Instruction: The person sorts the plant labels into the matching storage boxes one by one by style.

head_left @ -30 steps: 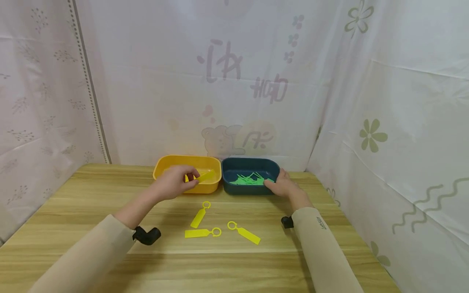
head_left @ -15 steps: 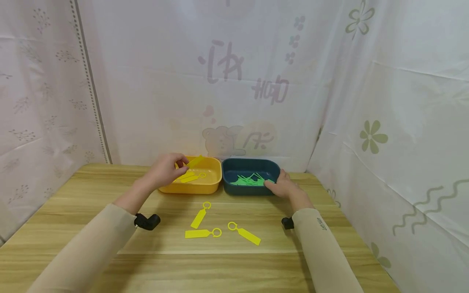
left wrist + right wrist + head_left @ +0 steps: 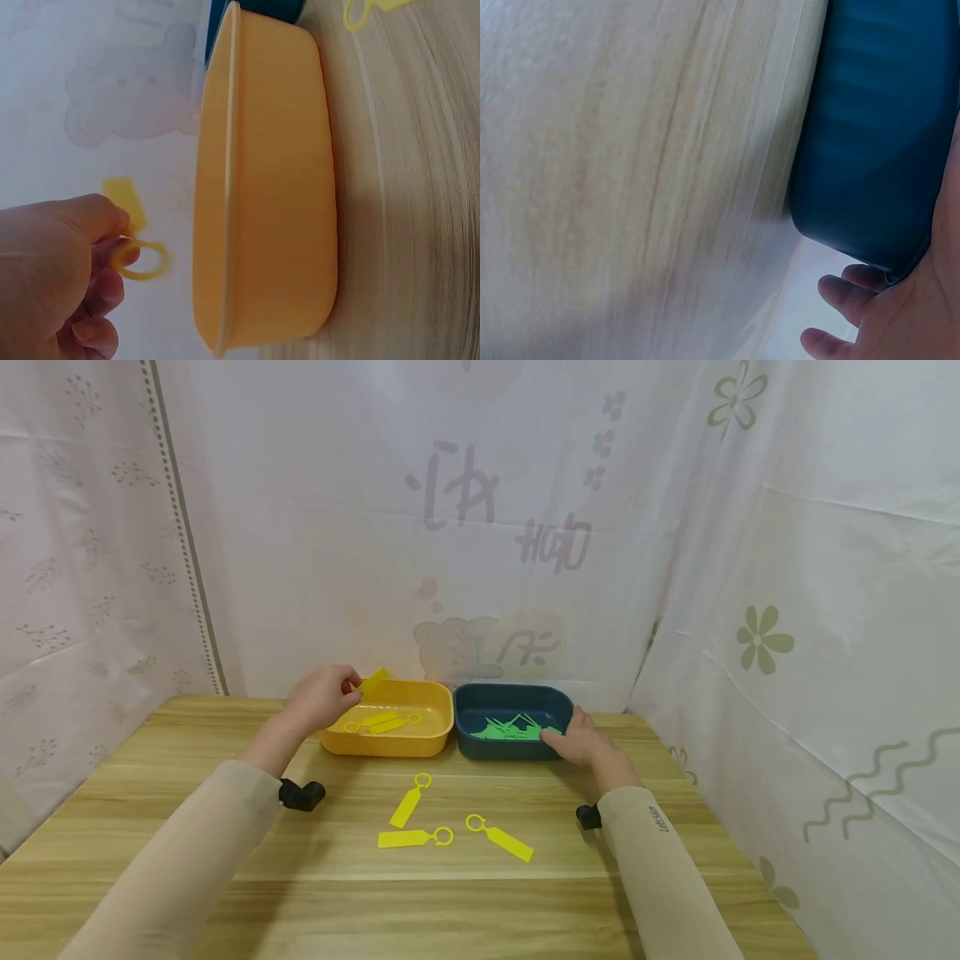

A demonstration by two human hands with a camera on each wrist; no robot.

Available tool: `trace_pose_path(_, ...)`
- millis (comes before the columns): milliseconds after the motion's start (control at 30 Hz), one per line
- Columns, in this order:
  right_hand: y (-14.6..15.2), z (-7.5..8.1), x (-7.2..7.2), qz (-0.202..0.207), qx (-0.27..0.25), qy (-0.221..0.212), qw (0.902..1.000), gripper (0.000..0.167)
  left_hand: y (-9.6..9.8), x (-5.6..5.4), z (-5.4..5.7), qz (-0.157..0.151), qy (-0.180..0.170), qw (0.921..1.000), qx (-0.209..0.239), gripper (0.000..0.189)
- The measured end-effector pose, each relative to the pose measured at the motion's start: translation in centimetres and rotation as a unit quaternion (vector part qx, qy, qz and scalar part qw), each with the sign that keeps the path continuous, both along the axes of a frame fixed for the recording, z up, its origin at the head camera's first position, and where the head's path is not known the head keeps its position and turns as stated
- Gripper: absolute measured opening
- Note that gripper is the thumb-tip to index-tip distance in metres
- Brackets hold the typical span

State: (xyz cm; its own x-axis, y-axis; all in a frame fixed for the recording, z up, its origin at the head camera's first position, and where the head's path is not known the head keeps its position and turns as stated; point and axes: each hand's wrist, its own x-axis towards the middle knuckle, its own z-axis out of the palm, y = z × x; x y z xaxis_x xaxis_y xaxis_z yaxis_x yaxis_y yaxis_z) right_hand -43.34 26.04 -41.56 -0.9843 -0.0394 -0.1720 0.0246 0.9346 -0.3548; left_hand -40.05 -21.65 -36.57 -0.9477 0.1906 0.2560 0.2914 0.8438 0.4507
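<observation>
My left hand [image 3: 322,696] pinches a yellow tag with a ring end [image 3: 372,679] over the left end of the yellow bin [image 3: 390,746]. In the left wrist view the tag's ring [image 3: 141,260] hangs by the fingertips, apart from the bin wall. Inside that bin lie yellow ring tags [image 3: 386,724]. My right hand [image 3: 588,745] grips the right end of the dark blue bin [image 3: 487,749], thumb over the rim and fingers outside. Thin green pieces [image 3: 510,729] are heaped in the blue bin; their exact kind is unclear.
Three yellow ring tags lie on the wooden table [image 3: 337,893]: an upper tag [image 3: 407,807], a left tag [image 3: 405,838] and a right tag [image 3: 510,843]. The bins stand side by side before a printed curtain [image 3: 337,527].
My left hand has moved left and up with the yellow tag, from over the middle of the yellow bin to its left end. The right hand stays on the blue bin.
</observation>
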Motion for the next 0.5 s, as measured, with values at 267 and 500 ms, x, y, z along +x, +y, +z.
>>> trace_pose_path(267, 0.04, -0.1, -0.34, 0.005, -0.001, 0.001, 1.0, 0.114, -0.77, 0.05, -0.47, 0.013, -0.008, 0.9999, -0.008, 0.036)
trace_pose_path(500, 0.09, -0.09, -0.26, 0.003, 0.001, 0.0, 1.0, 0.115, -0.44, 0.35, -0.83, 0.001, -0.009, 1.0, -0.002, 0.033)
